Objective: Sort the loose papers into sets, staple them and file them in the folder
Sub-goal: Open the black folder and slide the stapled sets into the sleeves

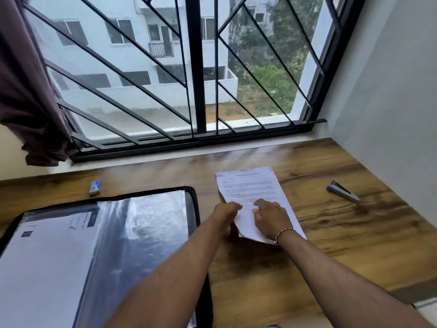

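A stack of printed white papers (251, 188) lies on the wooden desk (343, 228), angled toward the window. My left hand (224, 210) grips the stack's near left edge, which is lifted off the desk. My right hand (268, 217) rests on top of the sheets with fingers spread, a thread bracelet on its wrist. An open black folder (106, 233) with clear plastic sleeves lies to the left, a printed sheet inside one sleeve. A blue and grey stapler (343, 190) sits on the desk to the right of the papers.
A small blue and white box (95, 187) lies near the folder's far edge. A barred window (196, 67) runs along the back of the desk, a dark curtain (28, 91) hangs at the left, and a white wall (390, 114) bounds the right side.
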